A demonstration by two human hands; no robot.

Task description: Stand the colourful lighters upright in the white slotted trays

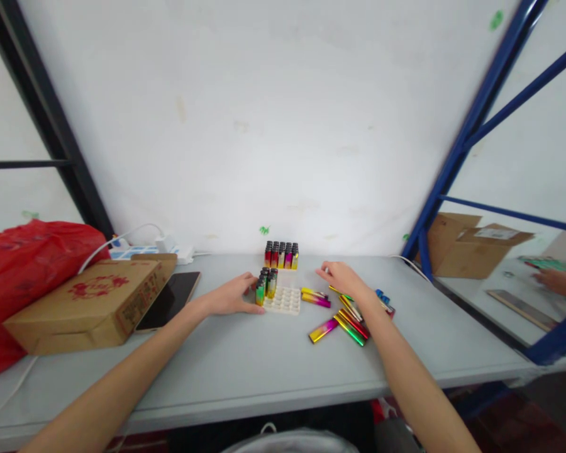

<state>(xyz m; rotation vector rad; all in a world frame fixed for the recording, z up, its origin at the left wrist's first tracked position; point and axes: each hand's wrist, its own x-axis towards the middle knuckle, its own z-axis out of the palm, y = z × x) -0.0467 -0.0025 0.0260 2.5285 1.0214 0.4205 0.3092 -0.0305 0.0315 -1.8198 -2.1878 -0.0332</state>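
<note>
My left hand (pixel 232 293) is at the left side of a white tray with round holes (pixel 287 302), its thumb at the front corner and its fingers behind, around a small group of upright lighters (pixel 266 284). These have black tops and shiny green or yellow bodies. Over to the right, my right hand (pixel 342 277) hovers above loose lighters (pixel 351 324) in metallic yellow, red, green and purple. Its fingers point left, partly apart, and I see nothing in them. Two lighters (pixel 316 297) lie between the tray and this hand.
A filled block of upright lighters (pixel 282 254) stands near the wall. On the left are a cardboard box (pixel 89 302), a dark tablet-like panel (pixel 170 301), a red bag (pixel 38 258) and a power strip (pixel 183 254). A blue frame (pixel 457 148) rises at right; another person's hand (pixel 559 282) is beyond it.
</note>
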